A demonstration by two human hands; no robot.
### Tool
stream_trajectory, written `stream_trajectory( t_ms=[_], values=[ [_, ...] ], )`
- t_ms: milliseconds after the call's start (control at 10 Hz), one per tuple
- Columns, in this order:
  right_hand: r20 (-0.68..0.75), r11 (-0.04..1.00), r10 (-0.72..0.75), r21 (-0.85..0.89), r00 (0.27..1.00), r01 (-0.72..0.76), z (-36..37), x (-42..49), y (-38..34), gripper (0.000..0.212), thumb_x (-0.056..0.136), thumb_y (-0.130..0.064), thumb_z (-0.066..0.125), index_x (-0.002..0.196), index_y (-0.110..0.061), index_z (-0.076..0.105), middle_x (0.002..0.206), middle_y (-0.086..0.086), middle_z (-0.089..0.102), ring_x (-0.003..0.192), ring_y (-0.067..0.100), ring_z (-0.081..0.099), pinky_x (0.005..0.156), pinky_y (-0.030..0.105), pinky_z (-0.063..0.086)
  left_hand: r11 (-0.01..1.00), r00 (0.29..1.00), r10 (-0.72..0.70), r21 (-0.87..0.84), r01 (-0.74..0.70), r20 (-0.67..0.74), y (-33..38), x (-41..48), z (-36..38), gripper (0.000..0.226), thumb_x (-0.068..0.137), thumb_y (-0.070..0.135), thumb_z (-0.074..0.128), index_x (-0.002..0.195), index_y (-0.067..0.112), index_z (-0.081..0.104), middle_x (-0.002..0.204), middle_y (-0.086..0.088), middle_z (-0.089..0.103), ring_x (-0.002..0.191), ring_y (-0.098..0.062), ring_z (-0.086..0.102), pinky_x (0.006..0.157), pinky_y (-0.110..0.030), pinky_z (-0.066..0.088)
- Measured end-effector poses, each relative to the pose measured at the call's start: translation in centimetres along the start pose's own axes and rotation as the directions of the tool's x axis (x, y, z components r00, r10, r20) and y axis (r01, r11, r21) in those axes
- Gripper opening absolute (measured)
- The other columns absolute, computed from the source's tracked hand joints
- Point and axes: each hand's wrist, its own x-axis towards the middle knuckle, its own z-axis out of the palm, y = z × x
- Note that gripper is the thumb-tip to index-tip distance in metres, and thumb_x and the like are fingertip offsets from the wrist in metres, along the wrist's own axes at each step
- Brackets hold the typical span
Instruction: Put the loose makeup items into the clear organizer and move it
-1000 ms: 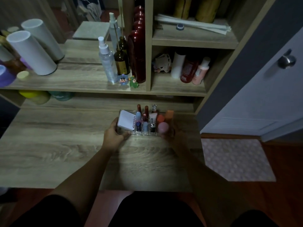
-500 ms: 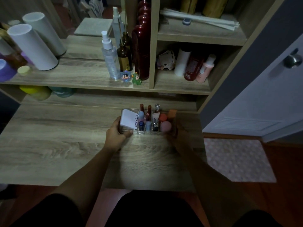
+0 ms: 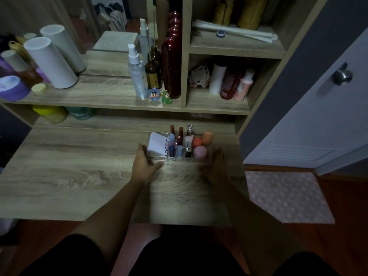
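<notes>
The clear organizer (image 3: 156,157) stands on the wooden desk (image 3: 79,168), close to the back right under the shelf. It holds a white compact (image 3: 157,146), several lipsticks and small tubes (image 3: 180,143), and pink and orange sponges (image 3: 200,152). My left hand (image 3: 146,166) is at the organizer's front left corner, fingers spread, thumb just in front of it; a narrow gap shows. My right hand (image 3: 216,169) is blurred, off the organizer's front right corner, with nothing in it.
The shelf (image 3: 111,96) above the desk carries white cylinders (image 3: 50,62), a spray bottle (image 3: 136,74), a dark red bottle (image 3: 173,62) and two small figurines (image 3: 160,95). The desk's right edge meets a door (image 3: 318,116); a pink mat (image 3: 286,196) lies on the floor.
Both hands gripped the organizer's sides before; now they have drawn back toward me and let go. The organizer stays at the back right of the desk.
</notes>
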Motion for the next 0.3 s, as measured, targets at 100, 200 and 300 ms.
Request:
stream_trajectory(
  t_ms=[100,200,300],
  values=[
    [0.123,0.905,0.355,0.202,0.927,-0.373,-0.3,-4.2,-1.9,0.082,0.084,-0.025,0.068,0.145,-0.003,0.017,0.147,0.020,0.031,0.132,0.035,0.036,0.109,0.051,0.036,0.998,0.998,-0.005,0.056,0.009,-0.066,0.9,-1.9,0.5,0.054,0.075,0.009,0.074,0.117,0.006,0.039,0.121,-0.017,0.057,0.106,-0.029,0.058,0.085,-0.041,0.051],
    [0.073,0.943,0.317,0.077,0.945,-0.323,0.1,-6.0,-1.5,0.070,0.091,-0.032,0.059,0.144,-0.003,0.024,0.151,0.019,0.029,0.138,0.033,0.030,0.115,0.045,0.028,0.978,0.997,-0.029,0.203,0.043,-0.072,1.3,-3.6,1.2,0.056,0.082,0.017,0.068,0.125,0.002,0.037,0.131,-0.023,0.049,0.117,-0.037,0.051,0.096,-0.050,0.047],
    [0.050,0.956,0.199,-0.229,0.979,-0.182,-0.1,-9.2,-1.1,0.058,0.098,-0.040,0.039,0.145,-0.008,0.027,0.156,0.012,0.024,0.144,0.024,0.022,0.118,0.037,0.019,0.858,0.996,-0.077,0.512,0.042,0.049,1.9,-6.7,3.0,0.069,0.093,0.036,0.049,0.143,0.001,0.018,0.154,-0.024,0.018,0.139,-0.039,0.022,0.113,-0.051,0.028]
  ],
)
